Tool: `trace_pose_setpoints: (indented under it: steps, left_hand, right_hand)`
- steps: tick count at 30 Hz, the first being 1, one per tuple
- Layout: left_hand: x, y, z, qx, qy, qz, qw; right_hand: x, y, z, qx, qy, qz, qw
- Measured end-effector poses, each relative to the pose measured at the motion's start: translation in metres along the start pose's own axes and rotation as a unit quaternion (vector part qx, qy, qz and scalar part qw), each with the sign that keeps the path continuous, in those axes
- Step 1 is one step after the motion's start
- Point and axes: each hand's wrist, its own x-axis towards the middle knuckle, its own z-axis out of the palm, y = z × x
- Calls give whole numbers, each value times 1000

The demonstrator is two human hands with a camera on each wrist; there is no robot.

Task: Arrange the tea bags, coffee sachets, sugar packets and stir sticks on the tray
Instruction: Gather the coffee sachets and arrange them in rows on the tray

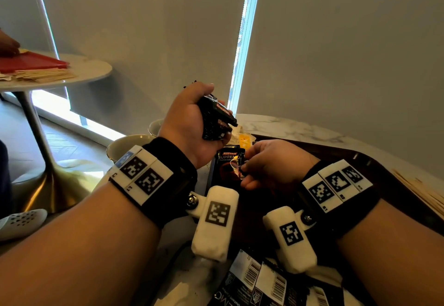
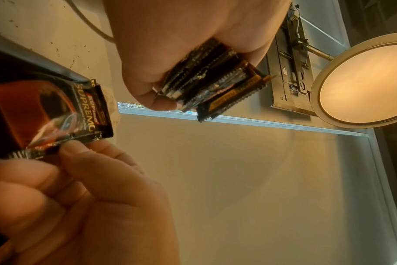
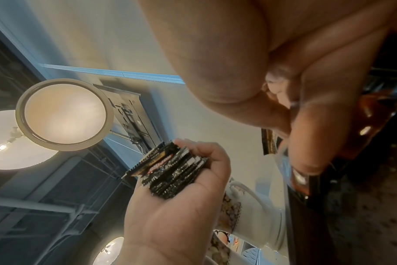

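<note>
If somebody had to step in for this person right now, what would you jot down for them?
Left hand: grips a bundle of black sachets, raised above the tray.
Right hand: pinches the edge of one Kopiko Supremo sachet at the dark tray.
More sachets lie face down at the near edge; stir sticks lie to the right; yellow packets sit beyond the hands.
Done: little visibly arranged.
Left: lay out sachets, then the rest.
</note>
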Motion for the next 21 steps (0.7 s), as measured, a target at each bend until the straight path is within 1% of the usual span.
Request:
trace_pose_setpoints:
  steps: [11,17,21]
  left_hand:
    - [-2,0,1,2,5,-3,1000]
    - [-2,0,0,-4,-6,-10,1000]
    - [1,-2,-1,0,-19,-14,1000]
  right_hand:
    - [-3,-1,0,4,2,1,1000]
    - [-3,0,-1,4,-2,-13,1000]
    - [-3,0,-6,25,15,-40,999]
